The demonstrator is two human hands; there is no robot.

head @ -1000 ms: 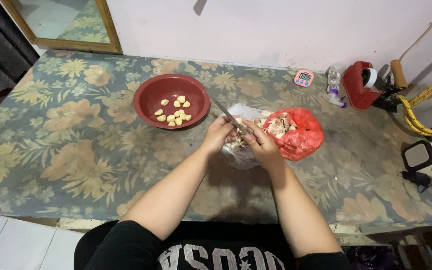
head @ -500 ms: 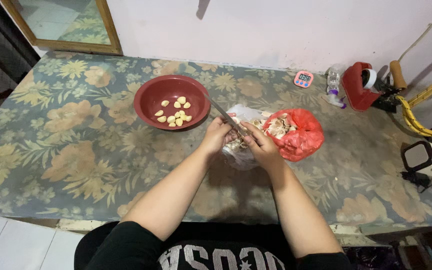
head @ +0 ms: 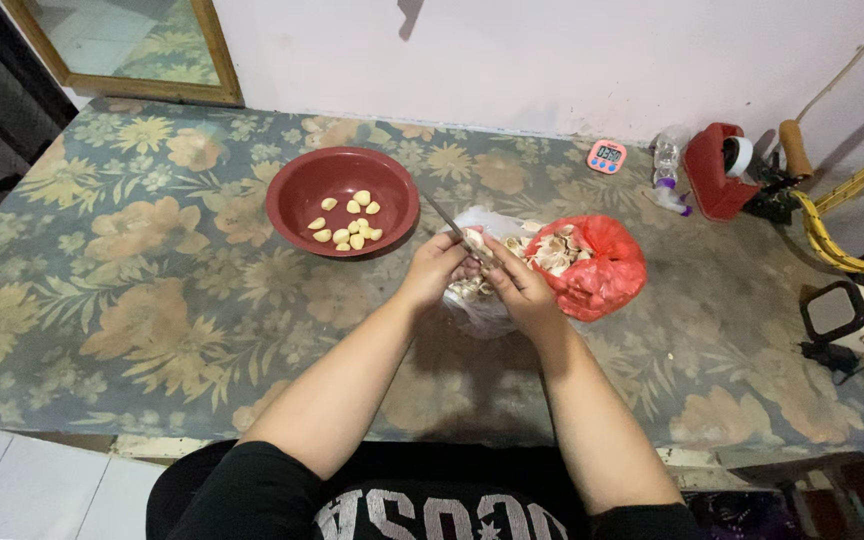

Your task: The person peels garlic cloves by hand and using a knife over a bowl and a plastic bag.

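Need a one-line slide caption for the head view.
Both hands work a thin knife over a white plastic bag, beside a round red bowl.

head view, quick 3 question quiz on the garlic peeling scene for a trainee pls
1. True or false: the red bowl holds peeled garlic cloves.
2. Which bag lies under the hands? A) white plastic bag B) a paper sack C) a black bin bag
3. Fill in: the knife blade points toward the ____.

Key
1. True.
2. A; the left hand and right hand work a clove over it, beside the red plastic bag of garlic skins.
3. Bowl.
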